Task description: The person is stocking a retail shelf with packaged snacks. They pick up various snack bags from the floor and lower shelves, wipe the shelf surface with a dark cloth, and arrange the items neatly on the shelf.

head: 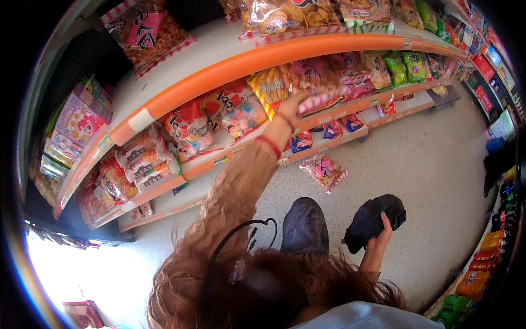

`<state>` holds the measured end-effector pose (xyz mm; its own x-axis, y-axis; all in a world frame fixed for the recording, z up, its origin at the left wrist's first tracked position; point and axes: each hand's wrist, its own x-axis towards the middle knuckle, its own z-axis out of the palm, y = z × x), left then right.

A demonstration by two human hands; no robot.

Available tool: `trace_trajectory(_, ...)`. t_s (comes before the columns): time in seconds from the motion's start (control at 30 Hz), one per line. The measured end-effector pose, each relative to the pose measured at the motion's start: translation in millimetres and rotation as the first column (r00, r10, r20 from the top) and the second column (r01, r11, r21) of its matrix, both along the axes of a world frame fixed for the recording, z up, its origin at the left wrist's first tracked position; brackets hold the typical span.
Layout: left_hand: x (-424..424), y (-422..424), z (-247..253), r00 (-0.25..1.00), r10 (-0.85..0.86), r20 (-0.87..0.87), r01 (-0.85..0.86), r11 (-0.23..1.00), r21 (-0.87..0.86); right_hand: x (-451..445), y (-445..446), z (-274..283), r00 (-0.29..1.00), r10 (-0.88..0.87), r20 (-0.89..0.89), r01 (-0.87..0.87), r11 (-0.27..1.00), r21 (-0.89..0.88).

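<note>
My left hand (292, 106) reaches onto the middle shelf and grips the left side of a clear snack bag (314, 78) with a pink label and a pink-striped edge. Both the bag and my fingertips are blurred. Just left of that hand stands a yellow-and-red striped snack bag (269, 88). Bundled black cloth (376, 220) is held low over the floor in my right hand (382, 236), thumb on top and the other fingers hidden. A similar pink-labelled snack bag (324, 170) lies on the floor below the shelves.
The upper shelf's orange edge (230, 74) curves above my left arm. Marshmallow bags (244, 119) and packaged bread (150, 160) fill the shelf's left part. Green snack bags (415, 66) stand farther right. Drinks (478, 275) line a low shelf on the right.
</note>
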<state>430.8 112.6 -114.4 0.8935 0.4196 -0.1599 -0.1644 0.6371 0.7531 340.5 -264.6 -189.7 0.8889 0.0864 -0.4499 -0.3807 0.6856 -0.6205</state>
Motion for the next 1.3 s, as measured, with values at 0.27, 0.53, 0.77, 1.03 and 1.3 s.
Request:
trace_trajectory(0.27, -146.0, -55.2, -13.7, 0.992, 0.052, 0.118, -0.068, 0.988, 0.139, 7.8, 85.7, 61.2, 0.89, 0.142, 0.433, -0.104, 0.989, -0.109)
trace_trajectory(0.53, -168.2, -40.2, -38.6, 0.964, 0.263, -0.039, -0.19, 0.785, 0.59, -7.7, 250.1, 69.2, 0.033, 0.753, 0.658, 0.508, 0.554, -0.66)
trace_trajectory(0.77, -222.8, -4.6, -42.1, 0.969, 0.177, -0.171, -0.026, 0.765, 0.644, 10.7, 294.1, 79.2, 0.109, 0.584, 0.805, 0.243, 0.769, -0.591)
trace_trajectory(1.03, -299.2, -4.8, -53.5, 0.975, 0.18, -0.13, -0.09, 0.855, 0.511, -23.5, 272.4, 82.5, 0.055, 0.681, 0.73, 0.08, 0.726, -0.683)
trace_trajectory(1.3, -340.3, -3.2, -46.3, 0.956, 0.26, 0.136, -0.278, 0.951, 0.136, -58.6, 253.9, 51.1, 0.024, 0.76, 0.65, -0.131, 0.647, -0.751)
